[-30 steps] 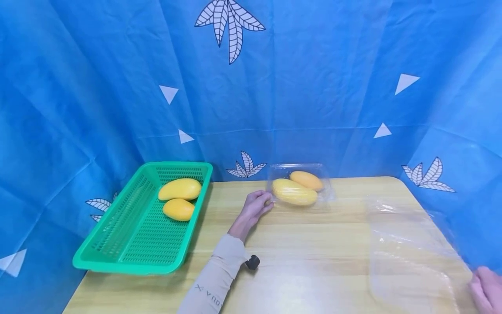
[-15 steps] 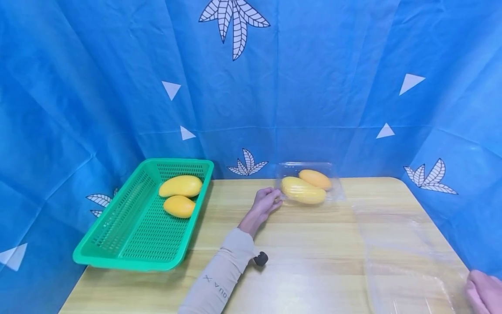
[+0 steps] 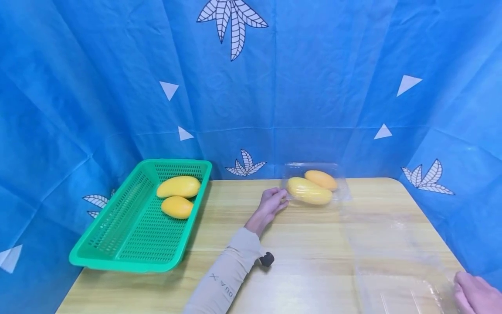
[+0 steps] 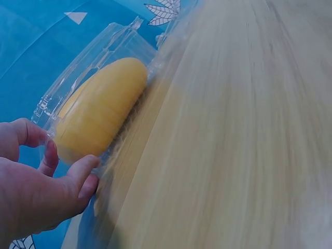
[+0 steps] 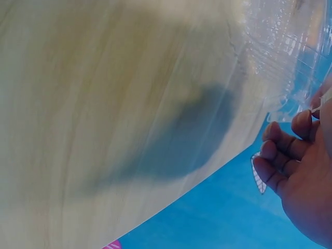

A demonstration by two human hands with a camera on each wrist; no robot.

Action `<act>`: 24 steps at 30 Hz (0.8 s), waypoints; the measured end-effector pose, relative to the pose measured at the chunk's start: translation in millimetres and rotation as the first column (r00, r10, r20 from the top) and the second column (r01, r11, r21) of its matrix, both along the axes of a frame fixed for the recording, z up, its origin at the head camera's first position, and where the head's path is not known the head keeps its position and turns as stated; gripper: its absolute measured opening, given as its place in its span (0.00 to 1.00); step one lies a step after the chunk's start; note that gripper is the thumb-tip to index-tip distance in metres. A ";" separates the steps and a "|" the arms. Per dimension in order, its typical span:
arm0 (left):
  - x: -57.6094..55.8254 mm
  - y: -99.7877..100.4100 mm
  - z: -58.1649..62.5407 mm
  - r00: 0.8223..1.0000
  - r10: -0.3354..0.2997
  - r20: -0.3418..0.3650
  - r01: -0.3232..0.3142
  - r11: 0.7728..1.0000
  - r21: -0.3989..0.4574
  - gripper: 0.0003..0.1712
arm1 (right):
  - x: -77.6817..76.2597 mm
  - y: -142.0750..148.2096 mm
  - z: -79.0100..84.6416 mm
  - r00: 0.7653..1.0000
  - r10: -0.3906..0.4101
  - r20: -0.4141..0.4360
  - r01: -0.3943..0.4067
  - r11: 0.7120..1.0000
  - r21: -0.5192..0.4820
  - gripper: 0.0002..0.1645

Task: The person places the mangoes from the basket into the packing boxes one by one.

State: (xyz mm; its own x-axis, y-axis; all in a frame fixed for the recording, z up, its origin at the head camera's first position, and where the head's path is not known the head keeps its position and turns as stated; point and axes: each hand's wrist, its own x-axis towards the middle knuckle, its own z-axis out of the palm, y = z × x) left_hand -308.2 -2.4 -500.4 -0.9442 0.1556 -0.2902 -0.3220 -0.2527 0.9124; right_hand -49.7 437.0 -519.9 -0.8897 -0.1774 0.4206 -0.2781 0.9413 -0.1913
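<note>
My left hand (image 3: pixel 271 201) grips the left end of a clear plastic clamshell box (image 3: pixel 295 168) at the back of the table. Inside lie a larger yellow mango (image 3: pixel 310 191) and a more orange mango (image 3: pixel 320 179). In the left wrist view, fingertips (image 4: pixel 83 165) are at the box's near end, beside the larger mango (image 4: pixel 104 106). At the lower right, my right hand (image 3: pixel 477 293) pinches the edge of a second clear clamshell (image 3: pixel 396 283), which stands open with no mango in it. The right wrist view shows that clamshell (image 5: pixel 272 49) at the fingertips, partly out of frame.
A green perforated basket (image 3: pixel 131 264) stands at the left with two yellow mangoes (image 3: pixel 178 186) at its far right. Blue patterned cloth (image 3: pixel 313 78) hangs round the back and sides of the wooden table (image 3: pixel 306 261).
My left hand has slid the filled box to the right along the back. The open clamshell has come left and toward me, with my right hand moving slightly left.
</note>
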 end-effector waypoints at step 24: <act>6.7 68.8 1.6 0.985 -0.174 -0.015 0.173 0.984 -0.033 0.05 | -5.9 -35.2 20.1 0.992 -0.003 0.127 -0.016 0.988 0.154 0.19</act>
State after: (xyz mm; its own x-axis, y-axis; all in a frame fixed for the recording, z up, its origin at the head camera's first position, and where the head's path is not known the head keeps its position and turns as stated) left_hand -301.5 66.4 -498.8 -0.9088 0.3083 -0.2812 -0.3423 -0.1655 0.9249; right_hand -55.7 401.8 -499.8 -0.9326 -0.2373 0.2717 -0.2672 0.9605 -0.0780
